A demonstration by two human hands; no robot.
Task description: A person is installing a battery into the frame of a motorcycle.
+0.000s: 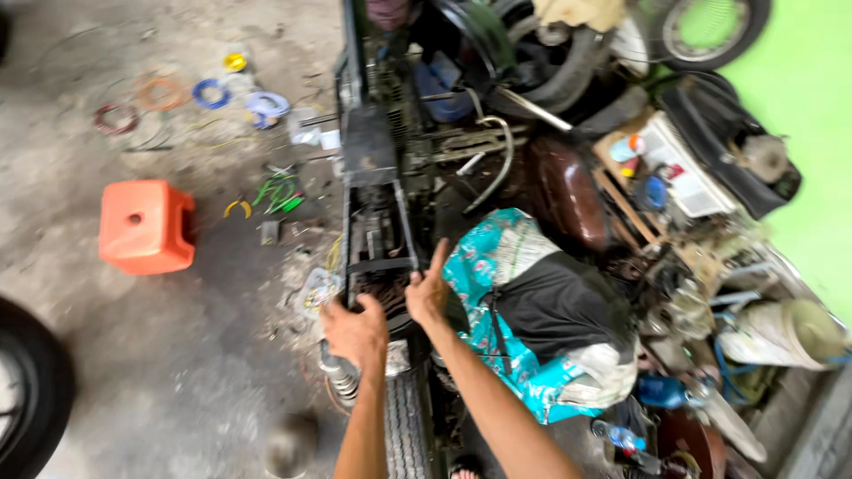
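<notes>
A stripped motorcycle frame, dark and greasy, stands on the concrete floor, running from the near edge of the view toward the far one. Both hands are on its rear section. The left hand is closed over the left rail of the frame, fingers curled round it, just above a chrome spring shock absorber. The right hand rests against the right rail, its fingers stretched out and pointing up along it, loosely open rather than clamped. Below the hands the treaded rear tyre lies between the two forearms.

Just beside the right hand, touching the frame's right side, is a turquoise flowered cloth wrapped about a black bundle. Beyond it lie a dark brown fuel tank and a heap of parts and tyres reaching to a bright green wall.

To the left of the frame, well apart, an orange plastic stool stands on the floor. Coils of coloured wire lie near the far edge of the floor, and green wire offcuts are scattered between them and the frame. Another black tyre shows at the near left corner.
</notes>
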